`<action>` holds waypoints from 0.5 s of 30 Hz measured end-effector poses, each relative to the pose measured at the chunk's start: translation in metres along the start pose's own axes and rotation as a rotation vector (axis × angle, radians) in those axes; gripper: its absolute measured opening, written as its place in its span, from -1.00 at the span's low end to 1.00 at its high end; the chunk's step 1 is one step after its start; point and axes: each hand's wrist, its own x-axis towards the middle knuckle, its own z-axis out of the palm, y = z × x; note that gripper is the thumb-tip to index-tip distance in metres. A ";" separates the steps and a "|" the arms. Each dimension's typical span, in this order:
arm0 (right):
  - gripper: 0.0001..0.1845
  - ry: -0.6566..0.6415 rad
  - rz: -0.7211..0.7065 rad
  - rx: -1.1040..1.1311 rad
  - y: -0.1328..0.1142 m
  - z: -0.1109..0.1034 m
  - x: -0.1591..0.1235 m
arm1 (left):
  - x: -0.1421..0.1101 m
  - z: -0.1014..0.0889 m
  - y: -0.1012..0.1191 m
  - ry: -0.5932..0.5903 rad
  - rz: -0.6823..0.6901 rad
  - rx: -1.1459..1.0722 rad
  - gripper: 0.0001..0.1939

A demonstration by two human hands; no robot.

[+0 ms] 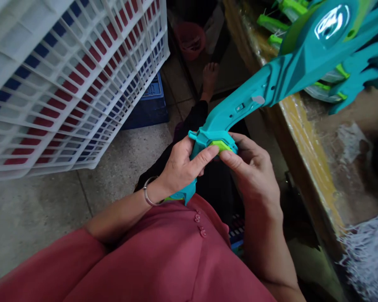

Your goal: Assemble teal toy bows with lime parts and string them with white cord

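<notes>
A long teal plastic body (245, 98), perhaps part of a toy, slants from my lap up to the right, with a rounded, shiny-labelled end at the table. My left hand (189, 163) is wrapped around its lower end, with the thumb on a lime-green piece (220, 147) set into the teal plastic. My right hand (255, 167) grips the same end from the other side, its thumb pressing the edge of the green piece. The fingers beneath are partly hidden.
On the right stands a wooden table (302, 138) with teal and green parts (349, 90) and a pile of thin grey-white strands (371, 247). A white plastic crate (91, 84) rises on the left, beside a blue crate (151, 105). Another person's foot (209, 77) and a red basket (190, 40) are beyond.
</notes>
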 end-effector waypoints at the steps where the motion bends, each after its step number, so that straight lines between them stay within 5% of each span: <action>1: -0.60 -0.047 0.053 0.050 0.001 -0.002 0.000 | -0.002 0.001 0.000 0.002 0.009 0.032 -0.68; 7: -0.58 0.064 0.075 0.022 0.012 0.000 -0.008 | 0.002 0.001 -0.011 -0.013 0.160 0.196 -0.67; 11: -0.43 0.066 0.158 0.027 0.024 -0.003 -0.014 | 0.012 0.001 -0.015 -0.133 0.001 0.304 -0.63; 15: -0.38 -0.168 0.044 -0.142 0.023 -0.045 -0.016 | 0.022 -0.009 -0.017 -0.053 -0.116 0.294 -0.71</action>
